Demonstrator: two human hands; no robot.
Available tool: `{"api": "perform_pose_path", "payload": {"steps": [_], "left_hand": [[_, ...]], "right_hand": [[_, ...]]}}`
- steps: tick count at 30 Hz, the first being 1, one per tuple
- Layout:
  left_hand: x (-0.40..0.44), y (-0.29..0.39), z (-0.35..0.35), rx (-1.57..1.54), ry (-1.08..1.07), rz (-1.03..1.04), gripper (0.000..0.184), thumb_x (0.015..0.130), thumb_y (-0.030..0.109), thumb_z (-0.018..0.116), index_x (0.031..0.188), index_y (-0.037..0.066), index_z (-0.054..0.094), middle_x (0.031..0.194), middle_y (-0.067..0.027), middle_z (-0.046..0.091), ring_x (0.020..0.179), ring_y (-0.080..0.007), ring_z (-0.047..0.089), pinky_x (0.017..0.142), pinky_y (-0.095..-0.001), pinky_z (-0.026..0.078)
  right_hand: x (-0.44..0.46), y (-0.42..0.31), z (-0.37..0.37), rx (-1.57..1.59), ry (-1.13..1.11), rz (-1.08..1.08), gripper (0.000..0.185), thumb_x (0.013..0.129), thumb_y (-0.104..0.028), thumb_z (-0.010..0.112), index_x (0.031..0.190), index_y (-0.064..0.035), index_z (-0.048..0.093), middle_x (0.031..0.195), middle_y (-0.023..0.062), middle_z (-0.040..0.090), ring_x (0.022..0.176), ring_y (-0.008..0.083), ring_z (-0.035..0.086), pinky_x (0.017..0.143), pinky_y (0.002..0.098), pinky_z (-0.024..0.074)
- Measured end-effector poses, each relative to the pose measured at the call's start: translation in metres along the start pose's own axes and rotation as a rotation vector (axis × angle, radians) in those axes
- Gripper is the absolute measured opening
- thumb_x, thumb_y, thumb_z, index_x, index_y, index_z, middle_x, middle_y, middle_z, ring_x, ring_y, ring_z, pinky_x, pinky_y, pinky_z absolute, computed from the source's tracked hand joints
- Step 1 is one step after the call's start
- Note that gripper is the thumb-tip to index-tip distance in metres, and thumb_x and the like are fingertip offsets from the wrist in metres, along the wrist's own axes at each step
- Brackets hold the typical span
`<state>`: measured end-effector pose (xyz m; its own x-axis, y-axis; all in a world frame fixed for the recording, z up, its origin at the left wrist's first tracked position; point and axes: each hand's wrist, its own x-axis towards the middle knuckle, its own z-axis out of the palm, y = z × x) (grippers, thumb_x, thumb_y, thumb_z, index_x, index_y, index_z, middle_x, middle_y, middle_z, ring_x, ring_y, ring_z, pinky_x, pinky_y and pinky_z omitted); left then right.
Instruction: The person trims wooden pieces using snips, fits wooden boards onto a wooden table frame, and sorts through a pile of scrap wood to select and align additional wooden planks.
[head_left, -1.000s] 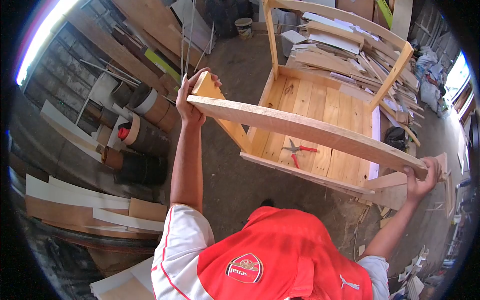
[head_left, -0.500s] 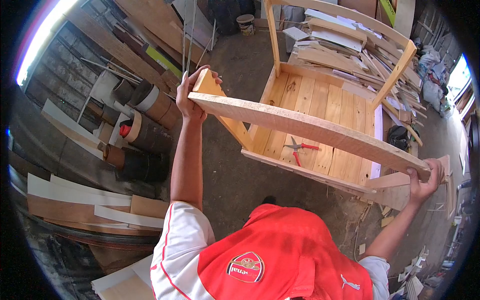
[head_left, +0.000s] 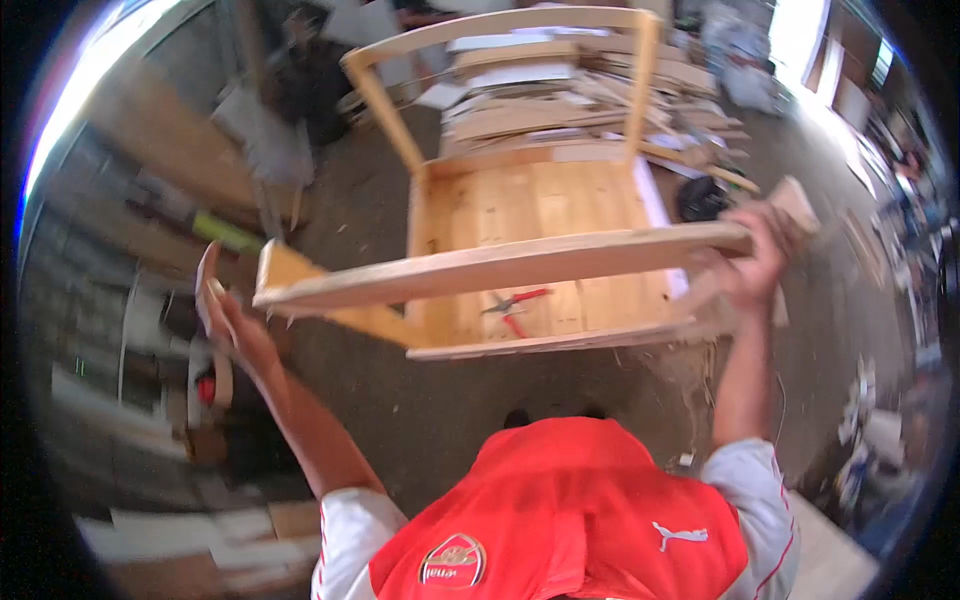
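A long rough wooden rail (head_left: pixel 500 268) runs across the near side of a wooden frame with a slatted base (head_left: pixel 540 205). Around the rail's right end, close to the top of the near right post, my right hand (head_left: pixel 755 250) is closed. My left hand (head_left: pixel 232 320) is off the wood, fingers stretched out, just left of the rail's left end and the slanting near left post (head_left: pixel 350 310). Red-handled cutters (head_left: pixel 516 302) lie with their handles spread on the slats, below the rail.
Behind the frame lies a heap of boards and offcuts (head_left: pixel 540 110). A dark bag (head_left: pixel 702 200) sits right of the frame. Blurred panels and boards (head_left: pixel 180 535) line the left side. Scraps (head_left: pixel 865 430) lie on the floor at right.
My left hand has let go of the rail's left end and moved down and left. My right hand stays on the right end. The view has turned, shifting the frame left.
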<state>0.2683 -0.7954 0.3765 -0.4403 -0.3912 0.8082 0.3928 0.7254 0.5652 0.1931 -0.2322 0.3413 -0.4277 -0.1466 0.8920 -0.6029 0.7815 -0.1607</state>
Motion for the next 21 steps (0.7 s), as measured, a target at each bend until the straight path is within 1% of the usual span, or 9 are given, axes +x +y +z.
{"api": "perform_pose_path", "payload": {"steps": [1, 3, 5, 7, 10, 11, 13, 18, 21], "left_hand": [[-0.009, 0.035, 0.024, 0.014, 0.014, 0.185, 0.074, 0.093, 0.064, 0.057, 0.135, 0.004, 0.061, 0.138, -0.0096, 0.063, 0.133, -0.0280, 0.052, 0.115, -0.0463, 0.035], [-0.037, 0.115, 0.086, -0.009, -0.348, 0.431, 0.068, 0.087, 0.055, 0.073, 0.129, 0.003, 0.062, 0.133, -0.0130, 0.063, 0.131, -0.0325, 0.053, 0.115, -0.0509, 0.034], [-0.069, 0.170, 0.134, 0.217, -0.593, 0.626, 0.075, 0.079, 0.059, 0.079, 0.131, 0.007, 0.061, 0.131, -0.0104, 0.064, 0.132, -0.0324, 0.052, 0.117, -0.0509, 0.030], [-0.097, 0.202, 0.177, 0.325, -0.635, 0.724, 0.080, 0.073, 0.061, 0.080, 0.132, 0.012, 0.061, 0.124, -0.0077, 0.066, 0.125, -0.0293, 0.056, 0.112, -0.0507, 0.035], [-0.109, 0.215, 0.214, 0.363, -0.694, 0.709, 0.080, 0.070, 0.064, 0.081, 0.131, 0.015, 0.062, 0.113, -0.0039, 0.068, 0.111, -0.0243, 0.061, 0.104, -0.0488, 0.040], [-0.109, 0.217, 0.221, 0.368, -0.598, 0.760, 0.078, 0.068, 0.062, 0.082, 0.127, 0.016, 0.064, 0.100, -0.0006, 0.069, 0.091, -0.0199, 0.064, 0.089, -0.0415, 0.047], [-0.110, 0.214, 0.228, 0.351, -0.546, 0.747, 0.070, 0.066, 0.059, 0.085, 0.118, 0.016, 0.067, 0.087, 0.0014, 0.068, 0.078, -0.0180, 0.064, 0.074, -0.0358, 0.048], [-0.110, 0.218, 0.229, 0.366, -0.529, 0.762, 0.063, 0.063, 0.056, 0.089, 0.108, 0.017, 0.071, 0.078, 0.0017, 0.065, 0.073, -0.0185, 0.064, 0.066, -0.0351, 0.047], [-0.111, 0.219, 0.230, 0.369, -0.531, 0.739, 0.060, 0.062, 0.054, 0.090, 0.105, 0.016, 0.071, 0.078, 0.0016, 0.066, 0.073, -0.0192, 0.064, 0.066, -0.0359, 0.046]], "right_hand": [[-0.002, 0.003, 0.000, 0.008, 0.010, -0.006, 0.060, 0.058, -0.053, 0.092, 0.087, -0.0080, 0.067, 0.083, 0.0076, 0.063, 0.086, 0.0299, 0.060, 0.084, 0.0428, 0.0452], [-0.001, 0.004, -0.001, -0.011, 0.021, -0.005, 0.060, 0.058, -0.055, 0.092, 0.088, -0.0096, 0.066, 0.084, 0.0061, 0.063, 0.087, 0.0284, 0.060, 0.084, 0.0426, 0.0439], [-0.002, 0.008, -0.006, -0.040, 0.033, -0.015, 0.062, 0.056, -0.054, 0.093, 0.091, -0.0104, 0.067, 0.089, 0.0050, 0.066, 0.089, 0.0266, 0.060, 0.086, 0.0407, 0.0415], [-0.004, 0.012, -0.006, -0.038, 0.042, -0.008, 0.063, 0.056, -0.054, 0.093, 0.094, -0.0125, 0.065, 0.088, 0.0034, 0.065, 0.088, 0.0254, 0.059, 0.084, 0.0408, 0.0404], [-0.006, 0.014, -0.010, -0.036, 0.047, 0.011, 0.064, 0.057, -0.053, 0.093, 0.098, -0.0141, 0.065, 0.094, 0.0025, 0.064, 0.091, 0.0232, 0.058, 0.084, 0.0408, 0.0398], [-0.006, 0.015, -0.011, -0.029, 0.041, 0.013, 0.064, 0.057, -0.053, 0.093, 0.100, -0.0141, 0.065, 0.095, 0.0022, 0.064, 0.091, 0.0231, 0.058, 0.085, 0.0408, 0.0396], [-0.008, 0.018, -0.011, 0.002, 0.031, 0.004, 0.065, 0.060, -0.054, 0.092, 0.104, -0.0142, 0.065, 0.102, 0.0037, 0.064, 0.096, 0.0245, 0.058, 0.089, 0.0420, 0.0399], [-0.028, 0.032, -0.046, 0.046, 0.249, -0.027, 0.055, 0.074, -0.056, 0.083, 0.108, -0.0166, 0.066, 0.118, 0.0087, 0.059, 0.112, 0.0313, 0.054, 0.104, 0.0483, 0.0379], [-0.055, 0.084, -0.063, 0.248, 0.479, 0.128, 0.048, 0.082, -0.044, 0.078, 0.108, -0.0060, 0.063, 0.108, 0.0107, 0.062, 0.102, 0.0271, 0.058, 0.095, 0.0445, 0.0441]]}}
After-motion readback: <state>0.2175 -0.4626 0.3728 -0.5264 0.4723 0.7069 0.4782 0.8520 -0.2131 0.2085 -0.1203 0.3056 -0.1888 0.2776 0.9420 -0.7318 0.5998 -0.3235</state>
